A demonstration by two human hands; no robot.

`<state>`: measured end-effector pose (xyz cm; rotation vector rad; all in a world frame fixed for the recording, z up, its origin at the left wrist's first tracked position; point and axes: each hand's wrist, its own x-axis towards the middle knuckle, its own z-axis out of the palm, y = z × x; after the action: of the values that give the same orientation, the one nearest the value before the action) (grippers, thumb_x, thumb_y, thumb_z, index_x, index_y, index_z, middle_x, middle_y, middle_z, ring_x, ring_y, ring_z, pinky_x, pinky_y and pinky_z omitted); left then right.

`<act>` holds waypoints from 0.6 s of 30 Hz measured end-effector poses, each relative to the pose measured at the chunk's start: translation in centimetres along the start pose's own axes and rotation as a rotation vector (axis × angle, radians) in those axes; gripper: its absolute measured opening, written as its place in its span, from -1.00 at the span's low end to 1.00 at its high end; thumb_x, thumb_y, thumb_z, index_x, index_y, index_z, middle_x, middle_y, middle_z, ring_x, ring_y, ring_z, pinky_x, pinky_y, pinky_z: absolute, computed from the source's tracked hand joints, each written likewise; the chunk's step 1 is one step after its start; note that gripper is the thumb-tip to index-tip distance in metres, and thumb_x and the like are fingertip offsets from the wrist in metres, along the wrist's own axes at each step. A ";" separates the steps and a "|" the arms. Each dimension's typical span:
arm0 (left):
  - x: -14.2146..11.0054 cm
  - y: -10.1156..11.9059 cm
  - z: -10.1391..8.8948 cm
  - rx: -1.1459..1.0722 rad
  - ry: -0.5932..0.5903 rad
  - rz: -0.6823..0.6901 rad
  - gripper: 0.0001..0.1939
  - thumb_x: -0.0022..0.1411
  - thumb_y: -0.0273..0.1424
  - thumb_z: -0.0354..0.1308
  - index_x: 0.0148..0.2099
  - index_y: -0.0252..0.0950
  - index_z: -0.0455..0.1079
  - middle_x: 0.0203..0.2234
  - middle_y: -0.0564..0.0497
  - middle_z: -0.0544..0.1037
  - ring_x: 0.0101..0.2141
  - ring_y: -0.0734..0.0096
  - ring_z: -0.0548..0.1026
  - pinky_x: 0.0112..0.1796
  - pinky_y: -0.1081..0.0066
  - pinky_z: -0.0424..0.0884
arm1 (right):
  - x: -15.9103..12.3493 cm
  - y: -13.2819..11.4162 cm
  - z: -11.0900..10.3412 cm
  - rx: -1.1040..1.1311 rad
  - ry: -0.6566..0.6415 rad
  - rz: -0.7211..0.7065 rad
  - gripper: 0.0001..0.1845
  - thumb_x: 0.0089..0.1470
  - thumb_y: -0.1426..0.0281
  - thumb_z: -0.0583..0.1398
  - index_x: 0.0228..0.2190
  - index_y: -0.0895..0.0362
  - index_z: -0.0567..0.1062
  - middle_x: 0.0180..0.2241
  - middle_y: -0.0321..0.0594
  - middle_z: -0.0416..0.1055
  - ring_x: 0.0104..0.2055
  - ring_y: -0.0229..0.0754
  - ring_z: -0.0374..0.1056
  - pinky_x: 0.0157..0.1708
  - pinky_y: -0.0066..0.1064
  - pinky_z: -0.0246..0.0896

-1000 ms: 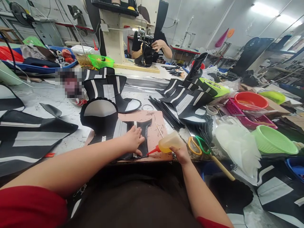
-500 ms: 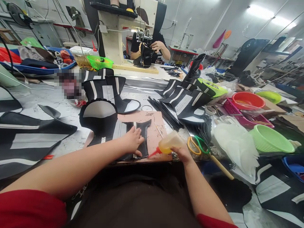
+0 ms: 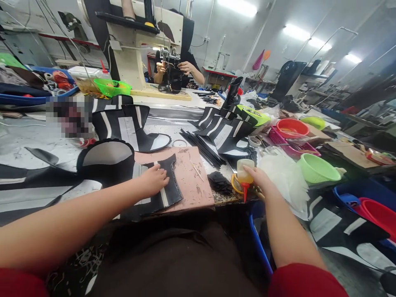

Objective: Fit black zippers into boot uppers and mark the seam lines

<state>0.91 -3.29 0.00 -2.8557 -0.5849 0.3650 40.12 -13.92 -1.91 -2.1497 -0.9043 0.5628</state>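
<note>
My left hand [image 3: 153,180] lies on a black boot upper piece [image 3: 175,187] with white strips, its fingers loosely bent and holding nothing. The piece rests on a pinkish board [image 3: 193,187]. My right hand [image 3: 260,177] is wrapped round a squeeze glue bottle [image 3: 245,167] of yellowish liquid. Its red nozzle points down, right of the board, near the bench's front edge. Behind the bottle are yellow-handled scissors [image 3: 235,185], partly hidden. A heap of small black pieces [image 3: 220,182] sits between board and bottle.
Cut boot uppers [image 3: 123,128] stand beyond the board, beside a bundle of black strips [image 3: 204,148]. To the right are white sheets [image 3: 283,177], a green basket [image 3: 318,168] and a red bowl [image 3: 292,128]. Across the bench, a person [image 3: 188,68] works at a sewing machine [image 3: 126,49].
My right hand has carried the glue bottle away from the piece's edge to the right and turned its nozzle downward. My left hand's fingers have drawn in, and the view has swung right.
</note>
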 end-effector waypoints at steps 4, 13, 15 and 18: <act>-1.0 0.3 -0.8 0.047 -0.020 -0.060 -0.69 0.07 -0.64 -0.08 -0.27 -0.34 0.47 -0.40 -0.19 0.53 -0.32 0.24 0.45 -0.19 0.22 0.15 | 0.0 -2.3 1.1 -0.279 0.096 0.028 -0.46 -0.26 0.01 0.23 -0.42 0.26 0.46 -0.34 0.15 0.41 -0.16 0.23 0.29 -0.19 -0.02 0.12; -2.4 -2.3 -7.8 0.219 -0.054 -0.163 -0.80 0.09 -0.57 -0.02 -0.40 -0.34 0.43 -0.47 -0.08 0.55 -0.39 0.29 0.49 -0.42 0.40 0.22 | -11.4 -5.3 4.3 0.005 -0.134 -0.661 -0.76 -0.05 0.22 0.15 -0.42 0.12 0.49 -0.48 -0.22 0.43 -0.51 -0.22 0.29 -0.44 -0.40 0.21; -1.7 -2.8 -10.6 0.283 -0.008 -0.187 -0.70 0.08 -0.65 -0.15 -0.34 -0.38 0.42 -0.47 -0.04 0.54 -0.42 0.36 0.48 -0.45 0.46 0.20 | -14.4 -6.4 4.4 0.167 -0.319 -0.732 -0.80 -0.02 0.27 0.15 -0.47 0.14 0.49 -0.52 -0.27 0.43 -0.52 -0.28 0.29 -0.49 -0.48 0.18; -1.0 -3.5 -12.0 0.304 -0.031 -0.265 -0.68 0.16 -0.49 -0.18 -0.29 -0.33 0.42 -0.47 0.11 0.53 -0.44 0.50 0.45 -0.43 0.53 0.19 | -17.4 -8.1 4.2 0.177 -0.486 -0.809 -0.82 0.00 0.31 0.17 -0.43 0.16 0.50 -0.50 -0.31 0.44 -0.49 -0.34 0.28 -0.48 -0.56 0.15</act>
<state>2.16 -2.30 12.41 -2.4497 -0.8239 0.4132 22.58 -21.01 3.45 -1.3228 -1.7811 0.7048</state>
